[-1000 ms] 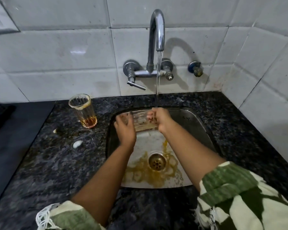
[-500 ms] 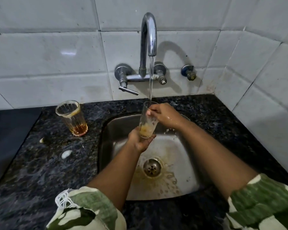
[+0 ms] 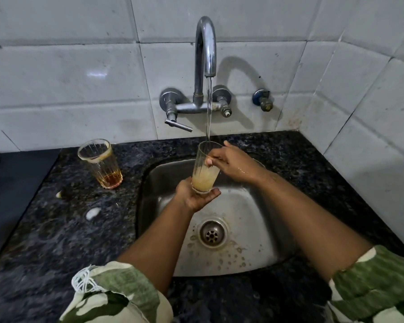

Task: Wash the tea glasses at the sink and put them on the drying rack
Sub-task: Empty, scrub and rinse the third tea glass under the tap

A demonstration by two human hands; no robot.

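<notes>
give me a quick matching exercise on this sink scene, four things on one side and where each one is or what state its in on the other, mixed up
Things:
1. glass in hand
2. second glass
3. tap
4. drain

States:
a. on the counter, a little brown tea left in the bottom
b. running
c. under the stream, holding cloudy water
d. in the sink floor, tea stains around it

Pairs: 1-c, 2-a, 3-b, 4-d

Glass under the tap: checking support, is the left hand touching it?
Touching. Head view shows the glass base resting in the left hand.
</notes>
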